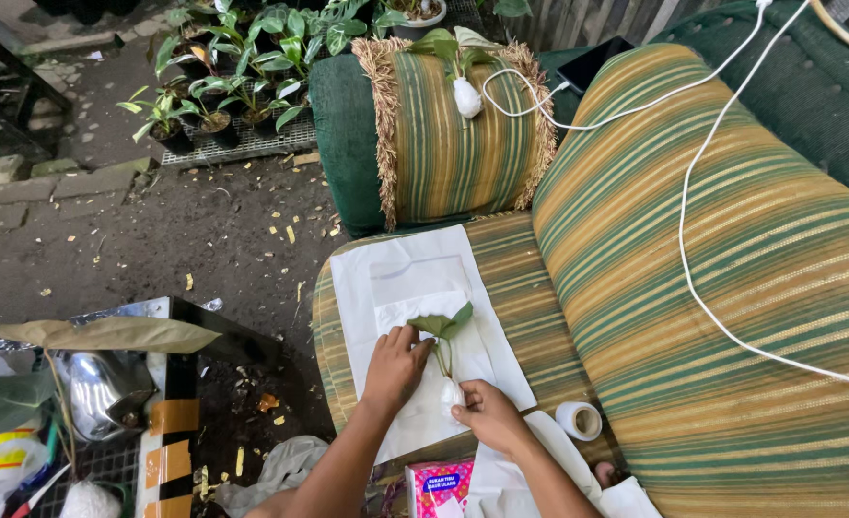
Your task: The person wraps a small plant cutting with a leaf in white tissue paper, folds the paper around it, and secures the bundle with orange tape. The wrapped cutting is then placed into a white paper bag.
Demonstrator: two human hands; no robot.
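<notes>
Small cutting [446, 331] lying on white paper [386, 278] near the front edge of the striped sofa seat [511, 288]. Left hand [395, 364] pressing flat beside the stem, fingers spread, gripping nothing. Right hand [487, 412] pinching the white-wrapped root end. Probably light, limp, easily bruised; best held by the wrapped base, not the leaves.

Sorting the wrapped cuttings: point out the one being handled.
The small cutting on the white sheet, between both hands; the other wrapped cutting lies untouched on the striped cushion.
</notes>
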